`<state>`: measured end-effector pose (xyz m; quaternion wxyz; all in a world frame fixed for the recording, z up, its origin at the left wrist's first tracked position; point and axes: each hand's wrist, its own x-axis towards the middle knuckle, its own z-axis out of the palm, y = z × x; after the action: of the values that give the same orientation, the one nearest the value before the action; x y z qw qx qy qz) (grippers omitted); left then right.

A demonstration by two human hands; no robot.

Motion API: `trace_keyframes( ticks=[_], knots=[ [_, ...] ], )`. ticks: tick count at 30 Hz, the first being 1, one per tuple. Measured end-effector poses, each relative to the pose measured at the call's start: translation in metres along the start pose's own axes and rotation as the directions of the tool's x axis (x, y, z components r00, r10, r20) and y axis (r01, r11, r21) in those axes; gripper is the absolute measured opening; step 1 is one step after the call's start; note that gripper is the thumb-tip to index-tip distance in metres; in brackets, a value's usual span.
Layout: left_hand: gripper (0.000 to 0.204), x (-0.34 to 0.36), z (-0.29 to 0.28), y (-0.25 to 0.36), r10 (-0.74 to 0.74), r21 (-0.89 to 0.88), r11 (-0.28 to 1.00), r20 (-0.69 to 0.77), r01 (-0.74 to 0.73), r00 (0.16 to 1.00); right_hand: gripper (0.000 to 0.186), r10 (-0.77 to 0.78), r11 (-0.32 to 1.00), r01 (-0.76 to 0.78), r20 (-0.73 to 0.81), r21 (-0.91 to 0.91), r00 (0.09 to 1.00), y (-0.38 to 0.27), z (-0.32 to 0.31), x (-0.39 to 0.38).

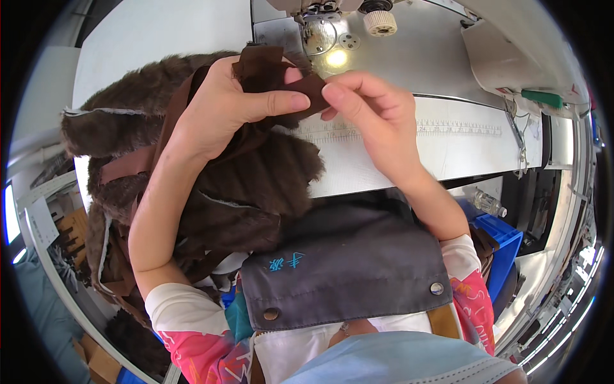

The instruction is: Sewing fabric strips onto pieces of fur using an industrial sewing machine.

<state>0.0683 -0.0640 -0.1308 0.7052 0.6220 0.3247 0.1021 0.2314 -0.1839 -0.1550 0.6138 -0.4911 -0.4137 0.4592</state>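
My left hand [233, 105] is closed on a dark brown fabric strip [262, 64], its thumb pressing the cloth from above. The strip's folded end lies between the thumb and fingers of my right hand [374, 112], which pinches it from the right side. Brown ribbed fur fabric [249, 173] is heaped under and left of my left arm, spilling off the table's front edge. Pale edges show along some of its pieces. Part of the strip trails down over the fur at the left.
Just beyond my hands stands a sewing machine [320, 9] with a ridged cream knob [380, 22]. A printed ruler scale [441, 128] runs along the white table [377, 169]. A blue crate [502, 237] and a clear plastic bottle [489, 203] are below right.
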Motion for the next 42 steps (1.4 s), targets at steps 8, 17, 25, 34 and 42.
trace_keyframes(
  ticks=[8,17,25,34,42],
  knots=[
    [0.014,-0.008,0.0,-0.005,0.187,-0.069,0.98,-0.015,-0.187,0.982,0.016,0.331,0.697,-0.503,0.394,0.51,0.858,0.013,-0.01,0.007],
    [0.015,-0.008,-0.008,-0.009,0.241,-0.102,0.967,0.064,-0.234,0.968,0.016,0.377,0.764,-0.496,0.339,0.413,0.862,0.006,0.0,0.009],
    [0.01,-0.007,-0.001,-0.001,0.407,0.145,0.909,-0.098,-0.392,0.908,0.017,-0.057,0.973,0.092,0.169,-0.211,0.984,0.015,0.017,-0.003],
    [0.008,0.034,-0.024,0.005,0.119,0.379,0.909,0.167,-0.175,0.979,0.025,-0.311,0.05,0.68,0.636,-0.731,0.706,0.04,-0.007,0.008],
    [0.007,0.054,-0.011,-0.015,0.159,0.313,0.933,0.086,-0.178,0.984,0.03,-0.32,0.014,0.783,0.739,-0.622,0.593,0.039,-0.039,0.025]
  ],
)
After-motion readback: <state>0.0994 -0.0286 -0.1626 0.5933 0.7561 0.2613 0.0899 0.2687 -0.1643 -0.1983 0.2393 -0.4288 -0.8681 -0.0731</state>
